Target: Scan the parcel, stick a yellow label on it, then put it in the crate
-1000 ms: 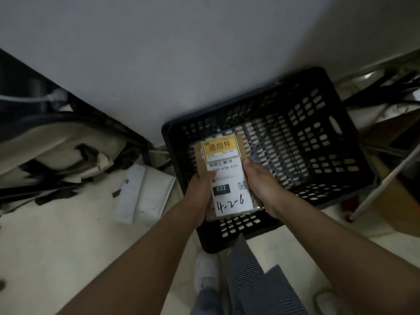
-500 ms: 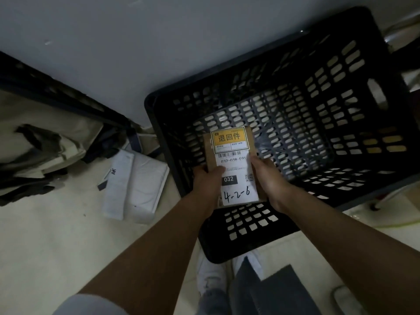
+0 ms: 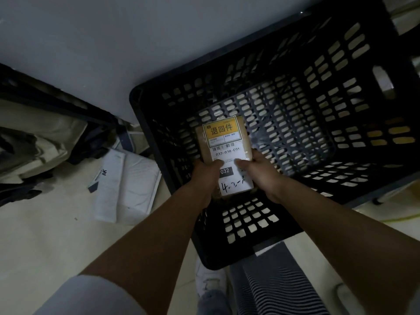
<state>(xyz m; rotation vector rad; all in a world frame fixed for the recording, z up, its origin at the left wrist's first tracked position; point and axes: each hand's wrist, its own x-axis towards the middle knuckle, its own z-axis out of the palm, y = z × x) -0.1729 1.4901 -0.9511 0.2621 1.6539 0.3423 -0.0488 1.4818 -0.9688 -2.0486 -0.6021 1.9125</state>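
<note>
A small brown parcel [image 3: 246, 144] is held inside the black slatted crate [image 3: 318, 123], near its front left wall. A yellow label [image 3: 221, 130] with red characters sits on its top end, above a white shipping label with a barcode and handwriting. My left hand [image 3: 204, 178] grips the parcel's left lower edge, thumb on the white label. My right hand [image 3: 261, 173] grips the right lower edge, thumb also on the label. Nothing else lies in the crate.
The crate stands on a pale floor against a grey wall [image 3: 113, 42]. White padded mailers [image 3: 122, 185] lie on the floor to the left, beside dark bags and fabric [image 3: 34, 137]. My white shoe [image 3: 211, 283] and striped trouser leg [image 3: 272, 280] are just below the crate.
Both hands have carried the parcel lower into the crate. My head has moved closer, so the crate fills more of the view. My thumbs have slid inward over the white label.
</note>
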